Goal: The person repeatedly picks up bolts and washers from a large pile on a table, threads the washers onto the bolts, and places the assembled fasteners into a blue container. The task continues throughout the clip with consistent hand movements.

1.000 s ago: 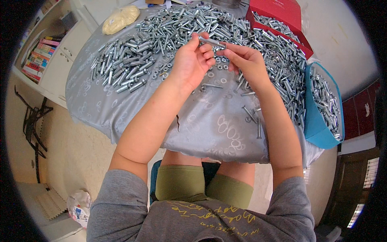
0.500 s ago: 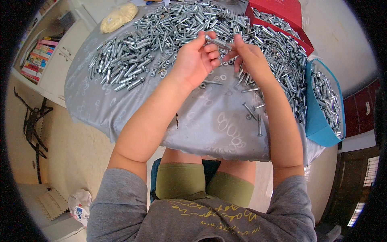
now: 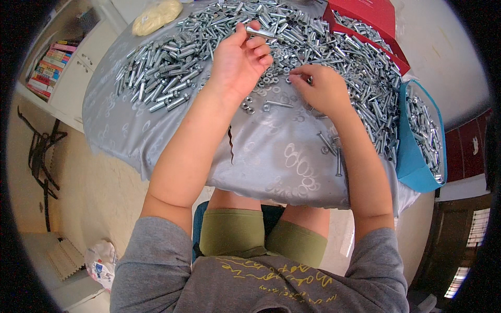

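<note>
Right hand (image 3: 322, 89) now apart, grip unclear; left hand (image 3: 236, 65), grip around one bolt (image 3: 260, 33).

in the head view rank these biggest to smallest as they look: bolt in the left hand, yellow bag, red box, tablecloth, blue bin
1. Tablecloth
2. Blue bin and red box: too alike to rank, and the picture's top edge cuts the box
3. Yellow bag
4. Bolt in the left hand

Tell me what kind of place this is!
Probably a room at home, used as a workspace: colourful books, a shiny patterned tablecloth, and lots of metal bolts heaped on it.
</note>
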`<state>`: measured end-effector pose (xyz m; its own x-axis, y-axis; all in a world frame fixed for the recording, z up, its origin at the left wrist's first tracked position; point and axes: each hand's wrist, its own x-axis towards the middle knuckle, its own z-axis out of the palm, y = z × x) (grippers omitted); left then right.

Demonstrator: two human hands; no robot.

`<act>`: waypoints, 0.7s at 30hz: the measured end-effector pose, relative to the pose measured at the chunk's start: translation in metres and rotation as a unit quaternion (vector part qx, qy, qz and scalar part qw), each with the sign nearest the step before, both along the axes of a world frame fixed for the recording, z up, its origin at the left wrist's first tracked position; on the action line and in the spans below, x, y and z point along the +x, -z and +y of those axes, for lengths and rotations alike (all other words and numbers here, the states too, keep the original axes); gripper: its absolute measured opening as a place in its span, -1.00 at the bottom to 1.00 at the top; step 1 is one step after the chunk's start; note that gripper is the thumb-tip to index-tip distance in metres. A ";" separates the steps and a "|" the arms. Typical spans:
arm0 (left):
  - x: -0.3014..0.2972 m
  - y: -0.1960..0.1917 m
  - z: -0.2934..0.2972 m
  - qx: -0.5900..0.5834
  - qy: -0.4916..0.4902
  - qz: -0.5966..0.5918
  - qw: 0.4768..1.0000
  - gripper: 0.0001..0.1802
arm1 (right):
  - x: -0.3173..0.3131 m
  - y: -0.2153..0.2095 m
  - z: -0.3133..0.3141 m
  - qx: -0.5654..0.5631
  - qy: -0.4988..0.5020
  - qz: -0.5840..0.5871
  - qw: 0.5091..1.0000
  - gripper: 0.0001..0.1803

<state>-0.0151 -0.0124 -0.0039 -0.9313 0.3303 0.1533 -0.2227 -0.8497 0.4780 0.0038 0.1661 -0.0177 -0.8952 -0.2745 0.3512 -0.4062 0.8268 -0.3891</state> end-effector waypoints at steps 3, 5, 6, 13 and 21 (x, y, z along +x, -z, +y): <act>0.002 -0.001 0.001 -0.007 -0.007 0.005 1.000 -0.75 | 0.002 0.005 -0.007 0.003 -0.043 0.014 0.999 -0.80; 0.002 -0.002 0.001 -0.008 -0.008 0.008 1.000 -0.75 | 0.000 0.011 -0.010 0.012 -0.065 0.025 0.998 -0.81; 0.002 -0.002 0.001 -0.007 -0.006 0.008 1.000 -0.75 | -0.001 0.013 -0.012 0.017 -0.076 0.031 0.997 -0.81; 0.004 -0.005 0.000 -0.010 -0.021 0.014 1.000 -0.75 | 0.004 0.008 -0.018 0.033 -0.104 0.050 0.993 -0.83; 0.000 -0.005 -0.007 0.019 -0.026 0.024 0.999 -0.75 | 0.005 0.010 -0.021 0.027 -0.141 0.044 0.989 -0.82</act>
